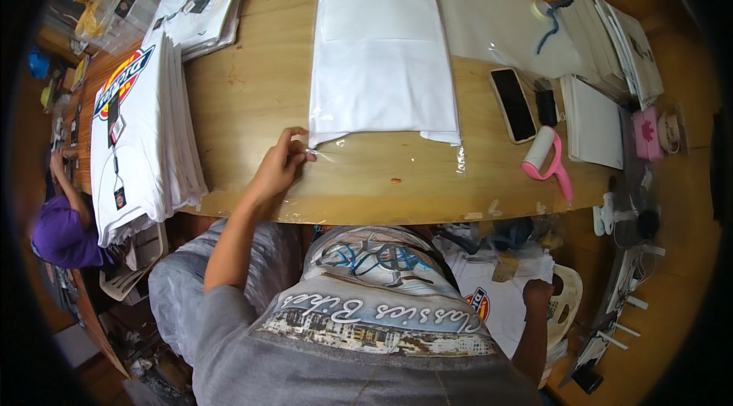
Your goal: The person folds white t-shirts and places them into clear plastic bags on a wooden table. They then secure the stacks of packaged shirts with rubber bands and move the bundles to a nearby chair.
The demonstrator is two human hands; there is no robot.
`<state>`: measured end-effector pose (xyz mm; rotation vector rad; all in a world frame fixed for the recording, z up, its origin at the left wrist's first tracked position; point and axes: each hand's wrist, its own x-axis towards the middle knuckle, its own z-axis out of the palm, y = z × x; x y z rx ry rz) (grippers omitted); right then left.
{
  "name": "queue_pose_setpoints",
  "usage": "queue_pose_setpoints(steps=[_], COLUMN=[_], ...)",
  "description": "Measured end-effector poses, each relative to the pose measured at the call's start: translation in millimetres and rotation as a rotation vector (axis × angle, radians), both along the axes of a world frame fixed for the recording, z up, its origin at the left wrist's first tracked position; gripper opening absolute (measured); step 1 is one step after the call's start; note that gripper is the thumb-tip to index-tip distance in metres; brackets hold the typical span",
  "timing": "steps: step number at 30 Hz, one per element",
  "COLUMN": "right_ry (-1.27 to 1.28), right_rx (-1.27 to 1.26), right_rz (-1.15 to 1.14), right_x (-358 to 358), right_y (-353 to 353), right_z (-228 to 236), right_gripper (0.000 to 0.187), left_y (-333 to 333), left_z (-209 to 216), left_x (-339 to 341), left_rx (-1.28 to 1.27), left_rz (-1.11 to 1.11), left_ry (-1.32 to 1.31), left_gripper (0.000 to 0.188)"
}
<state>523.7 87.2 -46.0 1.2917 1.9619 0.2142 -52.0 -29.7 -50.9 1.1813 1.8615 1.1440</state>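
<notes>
A folded white garment (382,77) lies flat in a clear plastic bag at the middle of the table. At the bag's near left corner is my left hand (279,165), thumb and fingers closed on a glinting bit of clear plastic. My right hand (538,295) is low on the right, beside a chair below table height. It is curled at the edge of a white T-shirt (500,307) with a coloured print; its fingertips are hidden.
Printed white T-shirts (145,131) stand in a tall stack on the left, more packed shirts (202,9) behind. At the right are a phone (513,104), a pink lint roller (546,158), clear plastic sheets (496,16) and white packs (595,119). A person in purple (65,230) sits far left.
</notes>
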Motion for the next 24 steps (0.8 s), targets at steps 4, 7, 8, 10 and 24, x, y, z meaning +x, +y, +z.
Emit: queue_pose_setpoints(steps=[4,7,8,10,24], right_ry=[0.286,0.834,0.901,0.871,1.748], right_rx=[-0.055,0.073,0.092,0.027,-0.453], right_rz=[0.138,0.503,0.651,0.941,0.170], right_x=[-101.3,-195.8,-213.5,-243.9,-291.8], right_y=[39.6,79.0,94.1,122.8,147.3], right_z=[57.9,60.1,50.8,34.9,-8.0], right_gripper=[0.018,0.028,0.030,0.039,0.013], left_y=[-2.2,-2.0,-2.1,2.5,23.9], left_z=[14.7,13.3,11.2,11.6,-0.9], left_x=[8.2,4.7,1.4,-5.9,0.6], left_rx=[-0.012,0.058,0.093,0.220,0.260], left_rz=[-0.147,-0.218,-0.238,-0.360,0.114], left_ry=[0.521,0.831,0.899,0.976,0.256], left_gripper=[0.031,0.026,0.025,0.021,0.011])
